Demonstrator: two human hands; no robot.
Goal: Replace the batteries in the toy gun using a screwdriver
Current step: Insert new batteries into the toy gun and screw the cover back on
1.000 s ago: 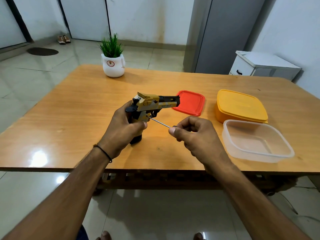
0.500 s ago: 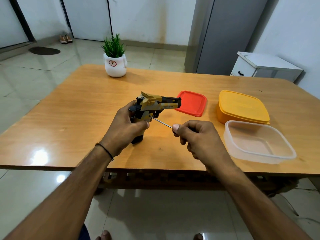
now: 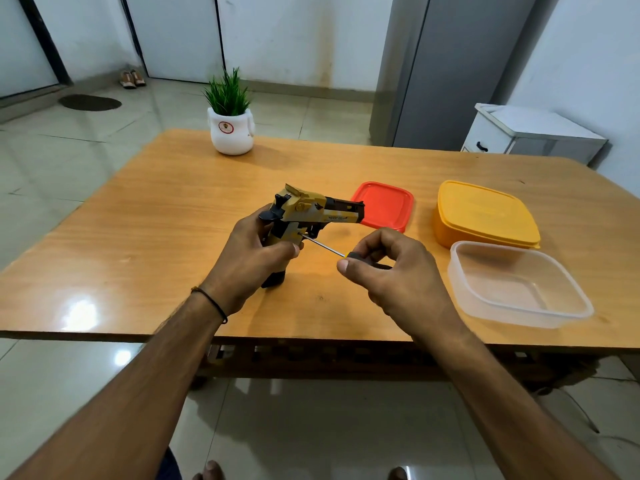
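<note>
Toy gun (image 3: 311, 211) held, yellow container (image 3: 485, 216) lidded

A: Where's the toy gun (image 3: 311, 216)?
B: Mid-bench (image 3: 138, 237), in my left hand (image 3: 249, 258). Screwdriver (image 3: 323, 246) in my right hand (image 3: 391, 275), just right of it.
A: Rest?
B: Loose lid (image 3: 384, 206) behind the gun's muzzle, lidded box (image 3: 485, 216) further right, open tub (image 3: 516, 282) before that box, plant pot (image 3: 231, 133) far back.

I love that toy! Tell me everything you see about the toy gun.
The toy gun is a pistol, plastic by its look, tan-yellow with a black muzzle, rear and grip base. It is upright over the table, barrel pointing right. The left hand grips its handle. The screwdriver, pinched by the right hand, has its tip against the handle's side.
</note>
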